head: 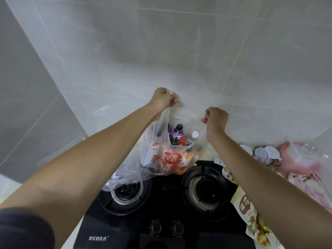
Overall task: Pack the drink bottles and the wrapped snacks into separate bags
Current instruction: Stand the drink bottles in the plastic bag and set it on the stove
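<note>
Left hand [162,98] and right hand [215,118] apart, each gripping handle of bottle bag [168,159], lifted above stove [167,203] back edge; snack packs [246,207] along stove right edge.

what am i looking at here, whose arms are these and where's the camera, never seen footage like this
There is no robot here: these are a person's two bare arms, filmed by one wide-angle camera worn on the head, looking forward and down. That is why the arms seem to stretch away from you.

The left hand and right hand each grip a handle of a clear plastic bag with red print, held up over a black two-burner gas stove. Inside the bag stand drink bottles: one with a purple label, one with a white cap, one with a red cap.

On the counter to the right lie wrapped snack packets, some small white-lidded cups and a crumpled pinkish bag. Another clear plastic bag sags over the left burner.
</note>
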